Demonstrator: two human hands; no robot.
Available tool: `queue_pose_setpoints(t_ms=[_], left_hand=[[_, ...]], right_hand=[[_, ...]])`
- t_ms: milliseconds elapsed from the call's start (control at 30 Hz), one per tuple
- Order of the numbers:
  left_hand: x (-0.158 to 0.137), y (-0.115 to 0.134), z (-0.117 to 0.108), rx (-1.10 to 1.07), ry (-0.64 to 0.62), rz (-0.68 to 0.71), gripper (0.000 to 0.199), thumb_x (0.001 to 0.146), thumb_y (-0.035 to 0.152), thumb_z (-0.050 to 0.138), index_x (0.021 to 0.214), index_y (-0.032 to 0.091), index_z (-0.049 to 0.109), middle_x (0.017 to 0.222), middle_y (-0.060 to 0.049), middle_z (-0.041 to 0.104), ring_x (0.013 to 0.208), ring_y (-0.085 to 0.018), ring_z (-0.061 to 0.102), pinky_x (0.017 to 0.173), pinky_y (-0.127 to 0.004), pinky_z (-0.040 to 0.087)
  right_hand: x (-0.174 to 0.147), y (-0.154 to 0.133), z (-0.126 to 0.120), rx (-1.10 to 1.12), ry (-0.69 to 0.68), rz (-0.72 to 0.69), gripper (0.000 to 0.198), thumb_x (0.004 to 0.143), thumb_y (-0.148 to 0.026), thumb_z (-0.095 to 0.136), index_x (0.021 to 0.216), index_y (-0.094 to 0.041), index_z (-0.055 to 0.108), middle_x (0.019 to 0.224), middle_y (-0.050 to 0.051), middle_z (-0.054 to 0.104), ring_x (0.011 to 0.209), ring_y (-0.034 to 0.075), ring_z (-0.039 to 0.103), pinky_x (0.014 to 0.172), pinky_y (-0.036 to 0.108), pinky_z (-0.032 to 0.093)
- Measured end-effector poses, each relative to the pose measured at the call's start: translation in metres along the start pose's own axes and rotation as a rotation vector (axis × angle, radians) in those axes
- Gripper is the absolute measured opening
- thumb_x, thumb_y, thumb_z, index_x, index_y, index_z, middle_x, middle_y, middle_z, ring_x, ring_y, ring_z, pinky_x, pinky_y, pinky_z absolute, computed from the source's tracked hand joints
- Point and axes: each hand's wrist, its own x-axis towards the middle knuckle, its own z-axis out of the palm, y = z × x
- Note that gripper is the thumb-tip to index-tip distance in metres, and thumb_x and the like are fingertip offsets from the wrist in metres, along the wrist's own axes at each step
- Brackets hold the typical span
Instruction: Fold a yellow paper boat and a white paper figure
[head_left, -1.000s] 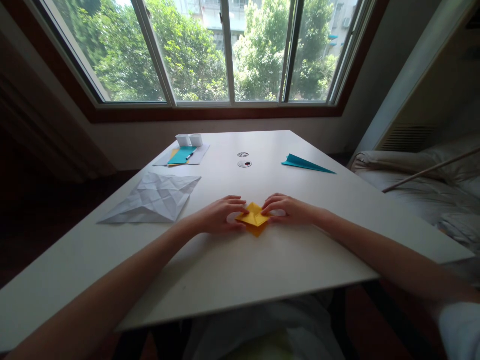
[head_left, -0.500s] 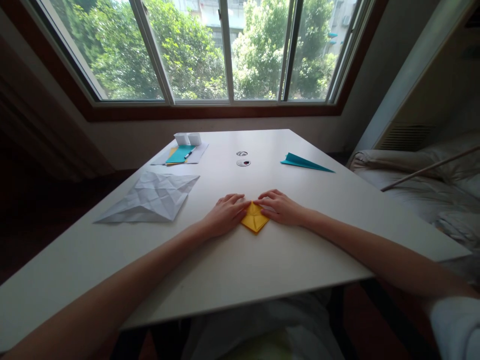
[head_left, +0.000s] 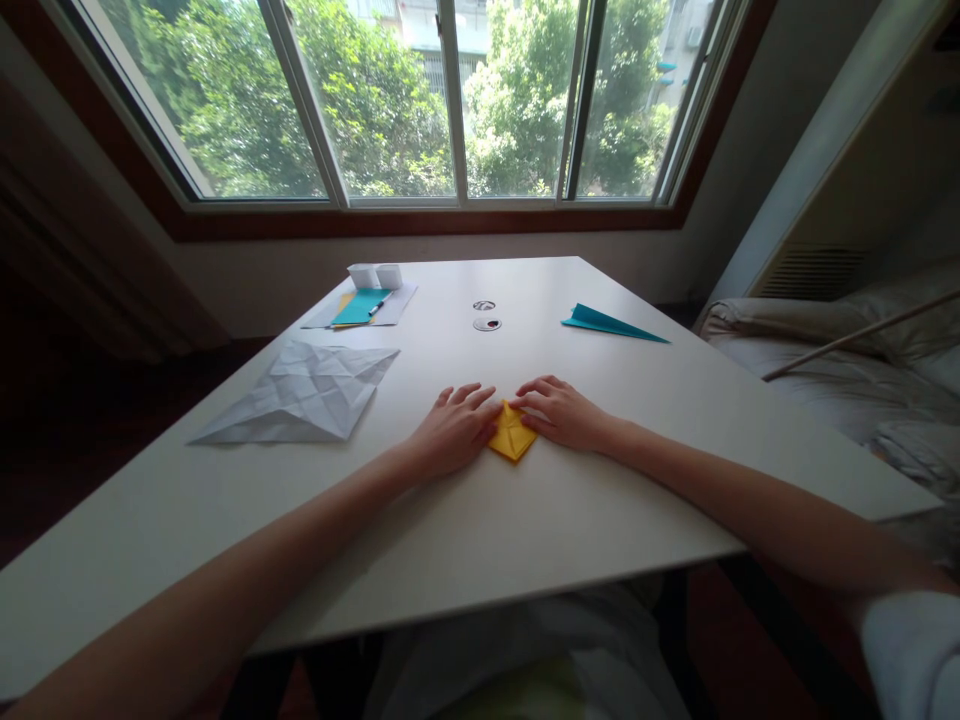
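Observation:
A small yellow folded paper [head_left: 514, 438] lies on the white table with one corner toward me, creases meeting near its middle. My left hand [head_left: 456, 428] rests at its left side, thumb and fingertips gripping the edge and covering the left corner. The other fingers of that hand are slightly raised and spread. From the right, my right hand [head_left: 564, 412] pinches the upper right edge, its fingers bent over the paper. What the thumb tips do beneath the fingers is partly hidden.
Left of my hands lies a creased white sheet [head_left: 307, 392]. Farther back are teal paper [head_left: 366, 306], a pen [head_left: 380, 305] and small white paper boxes [head_left: 375, 276]. Two round stickers [head_left: 487, 324] lie mid-table. A teal paper plane [head_left: 611, 322] sits to the right.
My left hand's fingers have lifted and spread a little, and more of the paper's left side is covered. The paper has turned slightly. My right hand has barely moved.

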Motion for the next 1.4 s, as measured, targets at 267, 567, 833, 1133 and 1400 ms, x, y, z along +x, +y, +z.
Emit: queue_pose_setpoints(t_ms=[267, 567, 833, 1133, 1400], left_hand=[[-0.004, 0.003, -0.007, -0.101, -0.259, -0.060, 0.076, 0.083, 0.065, 0.025, 0.142, 0.019, 0.012, 0.147, -0.011, 0.015, 0.134, -0.029, 0.013, 0.104, -0.050, 0.016], [-0.005, -0.001, -0.006, -0.182, -0.308, -0.086, 0.082, 0.078, 0.070, 0.026, 0.142, 0.024, 0.003, 0.148, -0.011, 0.008, 0.135, -0.033, 0.006, 0.101, -0.059, 0.011], [-0.007, -0.002, -0.005, -0.182, -0.266, -0.092, 0.082, 0.077, 0.070, 0.030, 0.142, 0.026, 0.007, 0.149, -0.010, 0.006, 0.134, -0.035, 0.003, 0.100, -0.060, 0.010], [-0.009, -0.019, -0.006, -0.124, -0.035, 0.017, 0.045, 0.090, 0.041, 0.033, 0.131, 0.024, 0.038, 0.142, -0.010, 0.031, 0.129, -0.028, 0.024, 0.101, -0.050, 0.025], [-0.007, -0.013, -0.014, -0.108, 0.091, 0.231, 0.023, 0.089, 0.024, 0.040, 0.098, 0.022, 0.062, 0.102, -0.006, 0.063, 0.095, -0.019, 0.054, 0.085, -0.034, 0.039]], right_hand=[[-0.003, -0.010, -0.006, -0.038, -0.046, -0.007, 0.052, 0.080, -0.050, 0.050, 0.119, -0.017, 0.054, 0.116, 0.012, 0.056, 0.109, 0.026, 0.046, 0.092, 0.044, 0.037], [-0.004, -0.012, -0.006, 0.007, -0.063, -0.005, 0.065, 0.074, -0.060, 0.051, 0.122, -0.016, 0.051, 0.117, 0.014, 0.056, 0.110, 0.028, 0.046, 0.093, 0.045, 0.036], [-0.005, -0.010, -0.008, 0.027, 0.002, -0.042, 0.051, 0.073, -0.056, 0.056, 0.110, -0.019, 0.060, 0.111, 0.011, 0.059, 0.106, 0.026, 0.049, 0.090, 0.043, 0.039], [-0.009, -0.007, -0.015, 0.120, -0.031, -0.111, 0.030, 0.081, -0.037, 0.055, 0.104, -0.019, 0.062, 0.104, 0.009, 0.062, 0.099, 0.021, 0.053, 0.087, 0.038, 0.044], [-0.009, -0.008, -0.015, 0.144, -0.044, -0.105, 0.027, 0.081, -0.036, 0.055, 0.101, -0.019, 0.062, 0.102, 0.008, 0.063, 0.098, 0.021, 0.053, 0.087, 0.037, 0.044]])
